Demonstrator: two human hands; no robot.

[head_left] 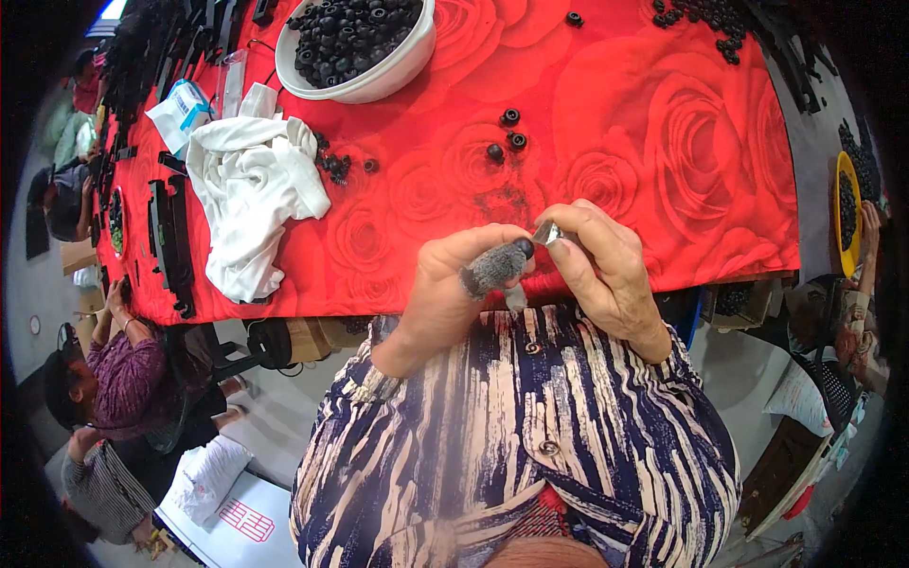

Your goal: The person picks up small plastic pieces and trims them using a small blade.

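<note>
My left hand (443,276) is closed near the table's front edge, pinching a small round black part (524,247). A grey fabric finger cover (490,271) is on one of its fingers. Between thumb and fingertips, my right hand (606,270) grips a small shiny metal blade (546,233), its tip right by the black part; whether they touch I cannot tell. Just beyond my hands, dark crumbs (507,201) are scattered on the red rose-patterned tablecloth (407,204). Farther back lie loose black parts, one being this ball-shaped piece (495,152).
A white bowl (365,92) heaped with black parts stands at the back. Left of my hands are a crumpled white cloth (248,194), a blue-white packet (182,115) and long black strips (170,246). Other people sit at left and right, one by a yellow basin (839,194).
</note>
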